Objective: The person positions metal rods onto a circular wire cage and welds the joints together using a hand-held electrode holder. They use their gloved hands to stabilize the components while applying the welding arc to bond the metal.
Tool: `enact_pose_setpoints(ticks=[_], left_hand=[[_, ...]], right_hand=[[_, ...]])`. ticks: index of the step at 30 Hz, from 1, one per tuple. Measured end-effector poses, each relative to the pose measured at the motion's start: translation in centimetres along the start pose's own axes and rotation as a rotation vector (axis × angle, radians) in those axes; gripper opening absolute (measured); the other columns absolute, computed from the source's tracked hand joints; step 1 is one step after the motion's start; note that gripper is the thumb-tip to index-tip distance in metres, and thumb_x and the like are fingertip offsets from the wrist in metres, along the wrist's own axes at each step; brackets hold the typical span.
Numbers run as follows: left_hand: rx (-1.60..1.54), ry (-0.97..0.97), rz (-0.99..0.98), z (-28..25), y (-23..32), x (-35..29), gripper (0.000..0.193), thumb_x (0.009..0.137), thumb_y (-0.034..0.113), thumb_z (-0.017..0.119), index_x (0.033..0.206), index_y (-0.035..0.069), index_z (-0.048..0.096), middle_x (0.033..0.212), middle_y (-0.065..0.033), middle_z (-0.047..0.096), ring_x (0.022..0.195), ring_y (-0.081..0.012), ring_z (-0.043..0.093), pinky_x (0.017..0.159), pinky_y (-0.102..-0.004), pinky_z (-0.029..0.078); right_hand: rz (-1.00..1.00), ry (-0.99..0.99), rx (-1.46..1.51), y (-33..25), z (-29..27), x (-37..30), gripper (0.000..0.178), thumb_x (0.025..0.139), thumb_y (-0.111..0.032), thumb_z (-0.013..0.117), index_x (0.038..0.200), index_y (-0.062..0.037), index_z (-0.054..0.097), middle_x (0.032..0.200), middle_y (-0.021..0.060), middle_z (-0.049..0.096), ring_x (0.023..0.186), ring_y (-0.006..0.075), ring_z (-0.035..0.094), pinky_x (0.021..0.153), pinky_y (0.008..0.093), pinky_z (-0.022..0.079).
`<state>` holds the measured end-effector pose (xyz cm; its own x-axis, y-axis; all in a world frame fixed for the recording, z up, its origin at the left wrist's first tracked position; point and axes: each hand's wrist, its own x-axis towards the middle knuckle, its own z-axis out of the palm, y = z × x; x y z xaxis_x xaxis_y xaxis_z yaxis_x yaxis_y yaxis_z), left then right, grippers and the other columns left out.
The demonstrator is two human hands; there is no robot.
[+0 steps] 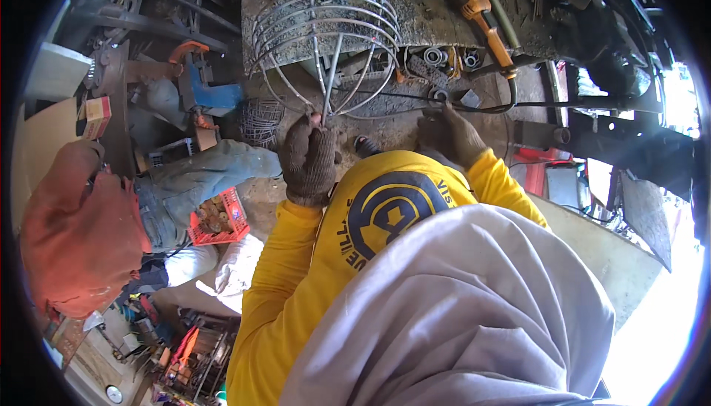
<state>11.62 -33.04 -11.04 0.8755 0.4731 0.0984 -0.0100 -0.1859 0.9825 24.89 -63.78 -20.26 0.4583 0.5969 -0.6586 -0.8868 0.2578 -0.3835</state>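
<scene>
My left hand (306, 158), in a brown knit glove, is closed around the lower end of a straight grey metal rod (332, 73). The rod slants up inside a round wire frame (326, 32) made of stacked metal hoops and curved ribs. The ribs meet just beyond my left fingertips; I cannot tell whether the rod is joined to them. My right hand (453, 138), also gloved, is off to the right, near a small metal ring (440, 96) on the ground. Its fingers look apart, with nothing seen in them.
A dusty work table (437, 25) stands ahead, with an orange power tool (474, 6) at its right and a cable below. At left are a blue clamp-like tool (211, 91), a wire coil (261, 121), a red crate (222, 217) and another person in a red top (89, 236).
</scene>
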Motion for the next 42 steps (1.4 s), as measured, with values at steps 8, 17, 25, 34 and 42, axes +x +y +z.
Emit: enact_pose_setpoints(ticks=[8, 17, 25, 34, 42], left_hand=[[-0.022, -0.113, 0.224, 1.4, -0.6, -1.1, 0.032, 0.095, 0.004, 0.067, 0.126, -0.001, 0.063, 0.115, -0.0149, 0.070, 0.086, -0.0206, 0.074, 0.065, -0.0294, 0.058], [0.126, -0.239, 0.496, 4.8, 3.9, -0.2, 0.026, 0.091, 0.006, 0.071, 0.116, -0.001, 0.068, 0.100, -0.0200, 0.073, 0.090, -0.0347, 0.074, 0.077, -0.0389, 0.058], [0.244, -0.192, 0.000, 6.3, 4.2, -8.0, 0.022, 0.098, 0.017, 0.062, 0.110, -0.002, 0.067, 0.089, -0.0149, 0.073, 0.080, -0.0269, 0.072, 0.072, -0.0362, 0.056], [0.371, -0.154, -0.181, 8.6, 6.8, -16.2, 0.017, 0.096, 0.023, 0.060, 0.098, 0.007, 0.066, 0.081, -0.0166, 0.065, 0.072, -0.0301, 0.066, 0.066, -0.0413, 0.051], [0.479, -0.165, -0.119, 10.6, 8.2, -17.6, 0.020, 0.096, 0.022, 0.059, 0.105, 0.006, 0.067, 0.086, -0.0158, 0.067, 0.075, -0.0319, 0.067, 0.069, -0.0410, 0.053]], right_hand=[[-0.125, 0.287, -0.376, 0.4, 1.2, -7.0, 0.048, 0.108, -0.037, 0.052, 0.138, 0.0008, 0.058, 0.122, 0.0151, 0.071, 0.105, 0.0226, 0.070, 0.095, 0.0363, 0.057], [-0.226, 0.303, -0.600, -2.0, -0.3, -8.9, 0.037, 0.106, -0.029, 0.058, 0.128, 0.0014, 0.062, 0.104, 0.0070, 0.070, 0.090, 0.0146, 0.067, 0.078, 0.0295, 0.055], [-0.177, 0.102, -0.842, -1.5, -8.3, -8.8, 0.041, 0.105, -0.030, 0.059, 0.129, 0.0029, 0.062, 0.098, 0.0057, 0.068, 0.083, 0.0142, 0.062, 0.076, 0.0297, 0.052], [-0.122, -0.027, -0.852, 0.4, -12.9, -6.7, 0.039, 0.103, -0.028, 0.060, 0.128, 0.0006, 0.064, 0.092, 0.0036, 0.068, 0.076, 0.0125, 0.061, 0.069, 0.0288, 0.050], [-0.141, -0.169, -0.898, 2.0, -8.9, -7.6, 0.040, 0.100, -0.025, 0.062, 0.129, 0.0024, 0.063, 0.093, 0.0049, 0.069, 0.078, 0.0129, 0.062, 0.071, 0.0283, 0.052]])
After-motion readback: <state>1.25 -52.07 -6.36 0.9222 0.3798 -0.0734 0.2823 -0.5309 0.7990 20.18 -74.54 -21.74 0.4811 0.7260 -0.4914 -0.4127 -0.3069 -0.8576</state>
